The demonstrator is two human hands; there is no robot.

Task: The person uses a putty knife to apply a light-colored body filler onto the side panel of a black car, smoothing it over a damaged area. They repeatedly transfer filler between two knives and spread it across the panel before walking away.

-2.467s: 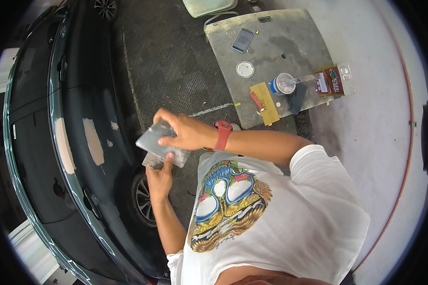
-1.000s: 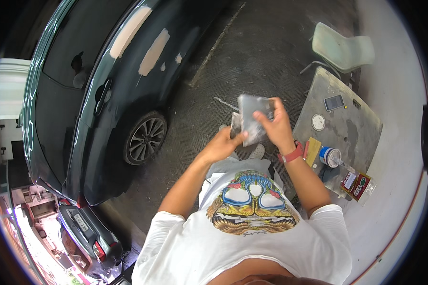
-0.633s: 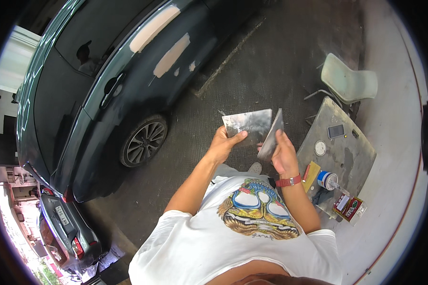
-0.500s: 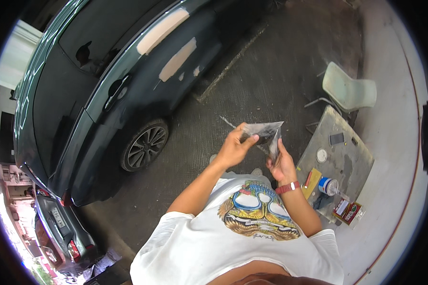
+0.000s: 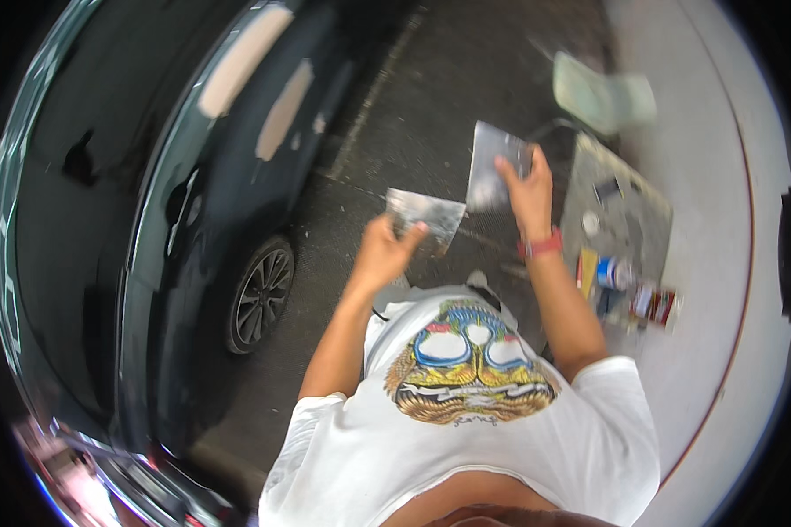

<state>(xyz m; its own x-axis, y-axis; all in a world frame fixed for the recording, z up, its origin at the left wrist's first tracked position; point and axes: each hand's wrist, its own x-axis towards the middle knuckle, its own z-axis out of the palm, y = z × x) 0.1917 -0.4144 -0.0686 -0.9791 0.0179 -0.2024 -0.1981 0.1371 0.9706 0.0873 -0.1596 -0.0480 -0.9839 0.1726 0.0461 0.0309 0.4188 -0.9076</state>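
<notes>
My left hand [image 5: 383, 255] pinches a small grey sheet [image 5: 426, 209] between thumb and fingers. Its face is shiny and blotched, somewhat like worn sandpaper, but the material is not certain. A second, taller grey sheet [image 5: 490, 171] is gripped by my right hand [image 5: 531, 195], thumb on the near face and fingers behind. Both sheets are held up in front of my body, with a narrow gap between them. To the left stands a dark car [image 5: 88, 228] with beige filler patches [image 5: 246, 61] on its side.
At my right is a worn grey table [image 5: 620, 224] with a phone [image 5: 606, 191], a round white lid [image 5: 591, 224], a blue-and-white can [image 5: 613, 273] and a red pack [image 5: 656, 305]. A pale green chair [image 5: 593, 92] stands beyond it, by a white wall [image 5: 712, 193].
The sheets, meeting or overlapping before, now show as two separate pieces. My right hand has moved up and away from the left. The whole view has turned and shifted.
</notes>
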